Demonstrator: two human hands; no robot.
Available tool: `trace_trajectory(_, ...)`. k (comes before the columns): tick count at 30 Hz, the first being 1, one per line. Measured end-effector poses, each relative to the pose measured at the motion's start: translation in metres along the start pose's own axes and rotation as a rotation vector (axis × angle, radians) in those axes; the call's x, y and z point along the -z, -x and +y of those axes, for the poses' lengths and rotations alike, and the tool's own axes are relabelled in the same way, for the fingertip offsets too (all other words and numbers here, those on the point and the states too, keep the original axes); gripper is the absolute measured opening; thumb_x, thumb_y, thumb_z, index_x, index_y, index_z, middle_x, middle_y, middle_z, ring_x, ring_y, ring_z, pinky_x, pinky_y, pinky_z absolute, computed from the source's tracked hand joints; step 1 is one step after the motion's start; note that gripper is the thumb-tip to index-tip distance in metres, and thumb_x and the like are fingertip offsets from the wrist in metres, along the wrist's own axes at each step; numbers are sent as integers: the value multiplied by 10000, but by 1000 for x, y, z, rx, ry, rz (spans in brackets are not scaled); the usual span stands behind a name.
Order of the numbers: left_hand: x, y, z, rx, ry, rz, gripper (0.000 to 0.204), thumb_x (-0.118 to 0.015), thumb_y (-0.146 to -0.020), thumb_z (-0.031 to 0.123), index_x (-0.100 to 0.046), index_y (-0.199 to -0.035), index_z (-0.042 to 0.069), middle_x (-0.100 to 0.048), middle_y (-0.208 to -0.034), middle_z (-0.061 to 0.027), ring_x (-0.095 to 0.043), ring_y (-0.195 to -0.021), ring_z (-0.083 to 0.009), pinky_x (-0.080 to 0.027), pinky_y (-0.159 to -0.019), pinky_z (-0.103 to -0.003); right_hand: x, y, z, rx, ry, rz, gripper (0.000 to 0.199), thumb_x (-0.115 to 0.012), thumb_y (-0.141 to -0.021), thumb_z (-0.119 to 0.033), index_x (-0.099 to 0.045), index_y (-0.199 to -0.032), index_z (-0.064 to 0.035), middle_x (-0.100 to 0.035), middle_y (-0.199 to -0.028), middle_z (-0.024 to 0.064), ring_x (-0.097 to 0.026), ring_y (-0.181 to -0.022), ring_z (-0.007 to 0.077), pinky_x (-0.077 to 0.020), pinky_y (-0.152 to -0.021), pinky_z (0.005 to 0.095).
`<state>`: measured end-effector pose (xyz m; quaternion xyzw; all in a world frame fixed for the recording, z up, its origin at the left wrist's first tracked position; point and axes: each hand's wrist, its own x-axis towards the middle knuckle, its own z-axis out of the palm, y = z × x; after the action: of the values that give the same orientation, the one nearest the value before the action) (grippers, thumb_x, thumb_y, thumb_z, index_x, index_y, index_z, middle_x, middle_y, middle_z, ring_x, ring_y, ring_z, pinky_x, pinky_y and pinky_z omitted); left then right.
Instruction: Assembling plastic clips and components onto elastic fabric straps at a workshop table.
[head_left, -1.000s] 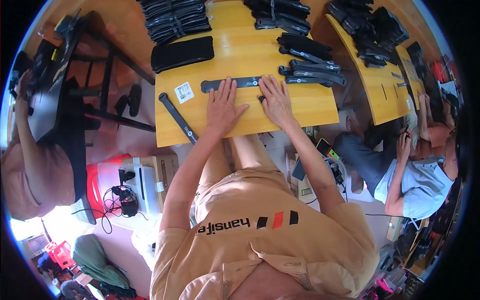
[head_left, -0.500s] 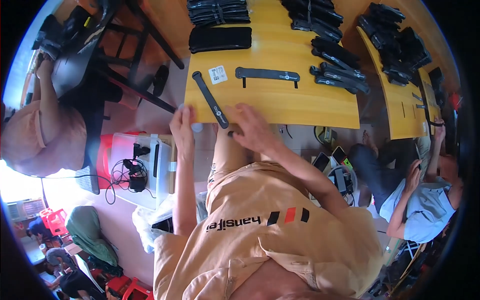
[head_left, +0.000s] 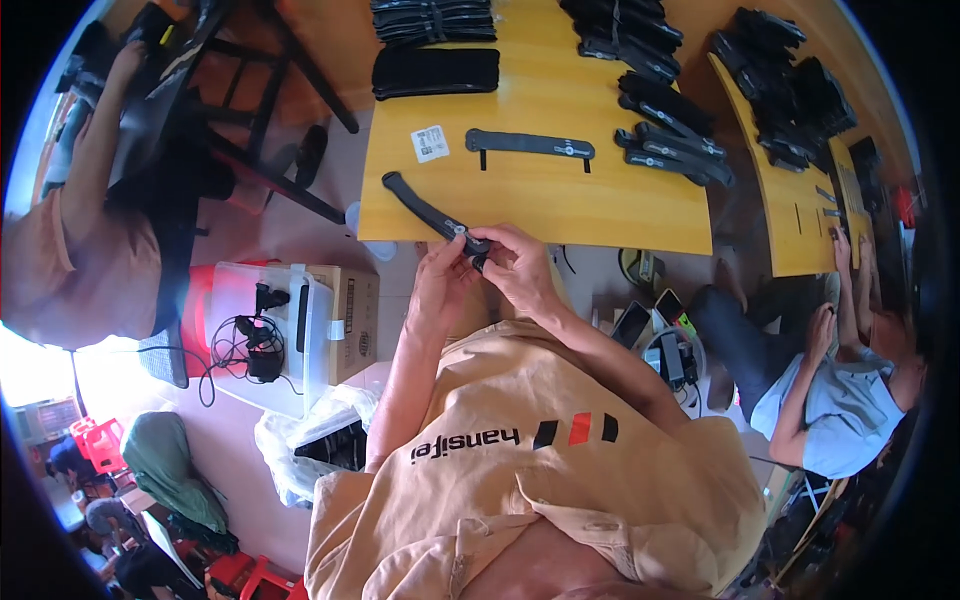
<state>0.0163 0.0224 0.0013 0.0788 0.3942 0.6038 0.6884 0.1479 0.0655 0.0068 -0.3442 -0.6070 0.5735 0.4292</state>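
Closest to you, both your hands work at the near end of a dark gray strap, just beside the front edge of the yellow table. Your left hand has its thumb and fingers pinched together on the strap; your right hand is curled in around the end, its fingertips closed on it (your fingers hide part of the strap there). The step in hand looks like fingering or adjusting that end, and the next move probably calls for a firm left pinch while the right fingers work.

The strap's other end reaches out over the table; whether it touches the wood, you cannot tell from here. Beyond it lie a white label and, to its right, a second strap, flat and untouched. Farther off sits a black stack.
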Motion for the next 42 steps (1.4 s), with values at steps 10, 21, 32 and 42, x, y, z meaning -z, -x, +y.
trace_trajectory(10, -63, 23, 18, -198, -232, -43, 159, -583, -870, 126, -609, -909, -26, -651, -804, -95, -643, -699, -138, -548, -630, -215, 52, 3, -74, 280, 346, -88, 269, -571, -688, 119, -645, -926, 18, -605, -845, 116, -611, -747, 208, -490, -686, 263)
trace_trajectory(21, -80, 28, 21, -293, -493, 54, 142, -660, -805, 67, -607, -872, -47, -651, -766, -97, -634, -661, -123, -542, -591, -218, 57, 5, -82, 416, 587, -104, 292, -618, -624, 106, -630, -899, 7, -604, -820, 95, -607, -680, 233, -490, -575, 289)
trace_trajectory(32, -85, 26, 13, -373, -519, 62, 125, -648, -803, 30, -596, -878, -54, -645, -772, -86, -621, -679, -103, -534, -599, -221, 50, 8, -86, 320, 638, -41, 230, -644, -634, 82, -620, -853, 13, -593, -769, 105, -598, -608, 227, -477, -525, 281)
trace_trajectory(42, -92, 27, 9, -479, -610, 8, 153, -666, -777, 2, -582, -895, -50, -643, -804, -74, -601, -718, -87, -504, -650, -209, 47, 10, -87, 289, 647, 73, 220, -658, -637, 15, -600, -845, -26, -577, -773, 120, -593, -651, 294, -479, -559, 353)
